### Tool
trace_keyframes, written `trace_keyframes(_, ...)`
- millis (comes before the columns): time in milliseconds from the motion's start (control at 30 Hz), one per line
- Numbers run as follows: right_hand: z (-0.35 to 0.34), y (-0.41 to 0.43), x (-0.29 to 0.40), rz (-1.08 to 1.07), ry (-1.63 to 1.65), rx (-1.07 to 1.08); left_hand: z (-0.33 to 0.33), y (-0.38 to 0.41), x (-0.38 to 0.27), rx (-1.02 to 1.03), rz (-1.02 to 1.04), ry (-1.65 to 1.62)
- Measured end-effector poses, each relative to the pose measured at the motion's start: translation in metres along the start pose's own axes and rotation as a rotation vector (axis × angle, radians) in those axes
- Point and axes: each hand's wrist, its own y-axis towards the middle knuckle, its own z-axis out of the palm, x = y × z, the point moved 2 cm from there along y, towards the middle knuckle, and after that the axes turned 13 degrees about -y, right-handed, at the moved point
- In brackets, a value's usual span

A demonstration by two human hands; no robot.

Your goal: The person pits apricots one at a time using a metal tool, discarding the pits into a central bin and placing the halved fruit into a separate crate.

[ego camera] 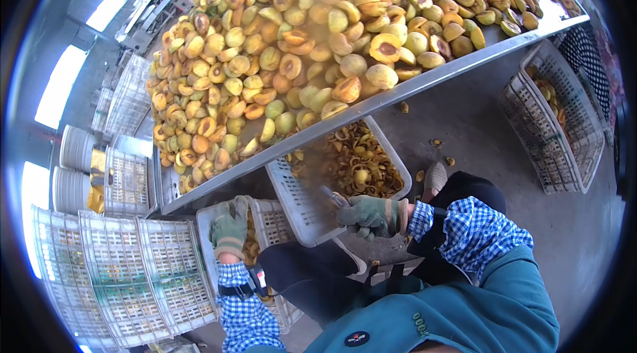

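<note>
My left hand point(230, 227), in a green-coated work glove, is over the pale plastic crate point(208, 248) at my left knee. Its palm side is hidden, so I cannot tell whether it holds anything. Yellow fruit pieces point(252, 241) show inside that crate, beside the hand. My right hand point(373, 216), gloved alike, grips a small metal hand tool point(334, 197) whose tip points up and left. Below that tool stands a white plastic basket point(293, 203) holding brown and yellow fruit scraps point(366, 166). Ahead, halved yellow stone fruit point(288, 65) is heaped on a metal-edged table point(378, 102).
Stacked white crates point(124, 273) stand at the left, with round pale tubs point(74, 189) behind them. At the right, another slatted crate point(552, 119) holds fruit pieces beside a person's dotted garment point(584, 64). Scraps point(436, 143) lie on the grey floor point(477, 129).
</note>
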Motion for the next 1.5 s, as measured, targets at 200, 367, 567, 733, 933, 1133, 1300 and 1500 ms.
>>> trace_keyframes(200,0.009,-0.013,0.027,-0.11,-0.047,-0.045,0.017,0.102,-0.062,-0.066,0.249,-0.212)
trace_keyframes(367,-0.004,-0.022,0.037,-0.118,-0.173,-0.209,0.08,0.197,-0.059,0.141,-0.263,-0.228)
trace_keyframes(567,-0.013,-0.029,0.036,-0.067,-0.123,-0.219,0.119,0.25,-0.011,-0.034,-0.43,-0.523)
trace_keyframes(733,-0.016,-0.032,0.035,-0.102,-0.141,-0.277,0.096,0.233,-0.06,0.035,-0.537,-0.826)
trace_keyframes(933,-0.013,-0.025,0.042,-0.253,-0.066,-0.251,0.089,0.186,-0.065,-0.159,-0.312,-1.3)
trace_keyframes(1133,-0.005,-0.022,0.06,-0.396,-0.08,-0.234,0.073,0.088,-0.126,0.627,-0.444,-2.256)
trace_keyframes(1300,0.002,-0.015,0.066,-0.497,-0.323,-0.464,0.079,0.039,-0.16,0.571,-0.4,-2.122)
trace_keyframes(1500,-0.008,0.008,0.044,-0.66,-0.414,-0.609,0.08,0.018,-0.174,0.327,-0.057,-1.878)
